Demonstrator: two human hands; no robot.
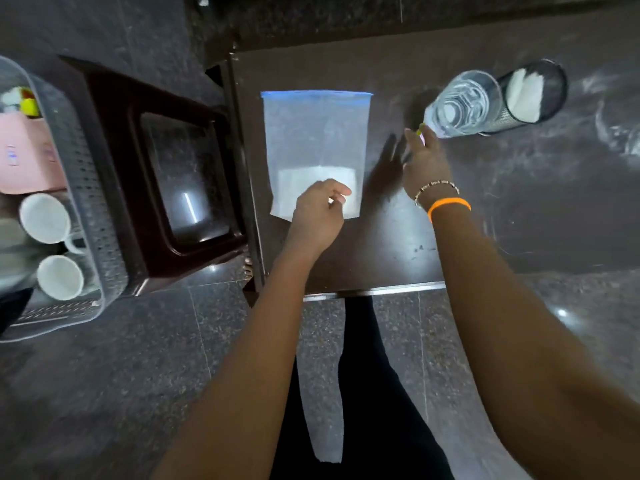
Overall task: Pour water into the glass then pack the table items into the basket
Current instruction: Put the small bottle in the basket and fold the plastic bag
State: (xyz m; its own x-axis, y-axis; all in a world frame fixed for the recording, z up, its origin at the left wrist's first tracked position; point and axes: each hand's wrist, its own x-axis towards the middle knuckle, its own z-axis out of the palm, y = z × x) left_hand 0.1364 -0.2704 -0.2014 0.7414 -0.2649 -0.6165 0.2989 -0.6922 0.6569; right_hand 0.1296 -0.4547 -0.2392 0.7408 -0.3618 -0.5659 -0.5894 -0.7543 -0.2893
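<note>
1. On the dark surface (398,244), the left hand (317,216) pinches the near edge of a clear zip bag (313,140); the right hand (424,161), fingers curled, touches the glass (464,103).
2. A black mesh holder (533,95) stands just behind the glass.
3. The basket (86,188), far left beside a stool (166,174), is cut off; its mugs (45,218) look blurred.

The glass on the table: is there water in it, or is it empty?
It holds water: the upright glass shows clear liquid and ringed reflections inside.
</note>
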